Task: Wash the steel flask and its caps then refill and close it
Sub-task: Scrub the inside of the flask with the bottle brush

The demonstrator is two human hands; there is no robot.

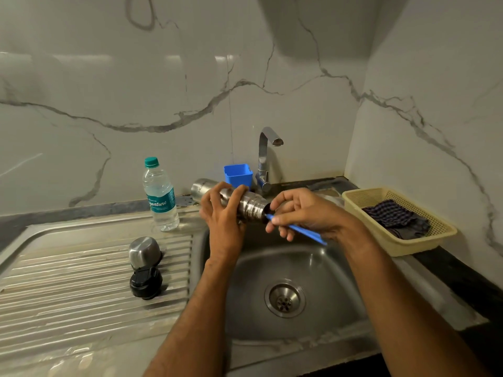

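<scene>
My left hand [221, 213] grips the steel flask [251, 205], held on its side above the sink with its open mouth pointing right. My right hand [299, 213] holds a blue brush handle [304, 232] whose front end goes into the flask's mouth; the bristles are hidden inside. On the ribbed drainboard [68, 295] to the left stand the steel outer cap [144, 251] and, just in front of it, the black inner cap [146, 284].
A plastic water bottle [160, 197] with a teal cap stands behind the drainboard. A blue cup [238, 175] and the tap [265, 159] sit at the back of the sink basin [313, 268]. A cream basket [435, 240] holding a dark cloth [397, 219] sits on the right counter.
</scene>
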